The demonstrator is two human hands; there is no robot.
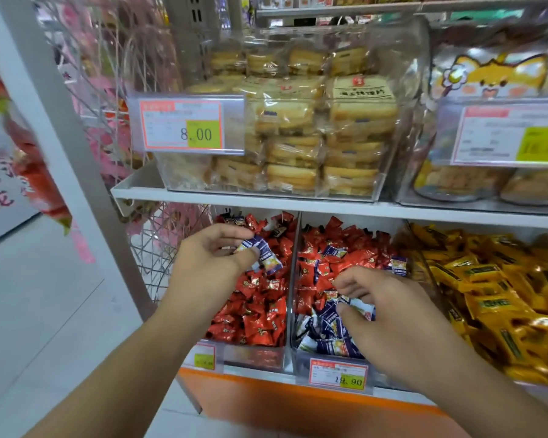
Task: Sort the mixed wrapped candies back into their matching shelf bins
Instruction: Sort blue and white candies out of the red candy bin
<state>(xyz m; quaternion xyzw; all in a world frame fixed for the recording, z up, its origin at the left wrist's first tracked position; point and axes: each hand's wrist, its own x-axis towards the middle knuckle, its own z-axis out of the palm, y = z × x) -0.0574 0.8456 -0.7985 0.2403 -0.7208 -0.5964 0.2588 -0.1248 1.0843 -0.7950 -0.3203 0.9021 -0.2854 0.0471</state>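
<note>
Shop shelving, two tiers, white steel, with pale floor tile to the left.

Item 1: blue-and-white wrapped candy (260,252), foil, oblong. Held in the left hand (209,257), pinched between thumb and fingertips, above the left clear plastic bin (253,355), which holds mostly red wrapped candies (253,311). Long axis runs from upper left to lower right, pointing toward the middle bin. Judged a stray in the wrong bin.

Item 2: middle clear plastic bin (301,352), just right of the first, the two divided by an upright clear wall. Contents mixed: red pieces at the far end, a heap of blue-and-white wrapped candies (326,339) at the near end. Price label (338,374) on its front reads 19.90.

Item 3: right hand (389,314), low over the near end of the middle bin, fingers curled, pinching another blue-and-white piece (359,306) at the fingertips.

Relation governing the next move: the matching blue heap lies right of and nearer than the left hand's grip, across the divider. The right hand is already over it, so the left must travel right and toward the near end to drop its piece.

Item 4: right bin of yellow wrapped candies (487,298).

Item 5: upper shelf, clear tub of packaged toast slices (323,131), tagged 8.00; cartoon-fox snack bags (500,74) to its right.
</note>
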